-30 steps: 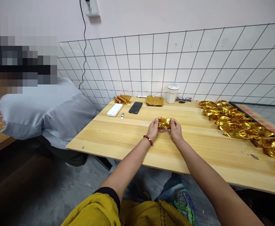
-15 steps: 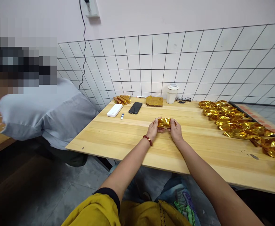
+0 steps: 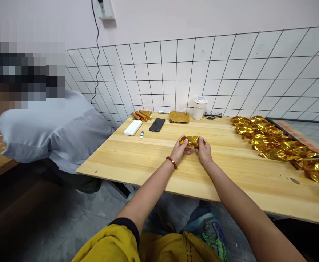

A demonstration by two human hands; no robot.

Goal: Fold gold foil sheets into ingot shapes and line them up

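Both of my hands hold one small piece of gold foil (image 3: 191, 141) over the middle of the wooden table (image 3: 137, 160). My left hand (image 3: 179, 150), with a red bead bracelet on the wrist, pinches the foil's left end. My right hand (image 3: 204, 151) grips its right end with the fingers curled. The foil is crumpled and folded into a short, thick strip. It sits just above the tabletop.
A long row of gold foil pieces (image 3: 279, 147) runs along the table's right side. At the back lie a white power bank (image 3: 133, 127), a black phone (image 3: 157, 124), a flat foil stack (image 3: 179, 116), folded gold strips (image 3: 142, 115), a white cup (image 3: 199, 108) and glasses (image 3: 212, 115). A person in a grey shirt (image 3: 52, 127) sits at the left.
My left fingers have shifted a little on the foil's left end, and the foil has turned slightly. Everything else stays as it was.
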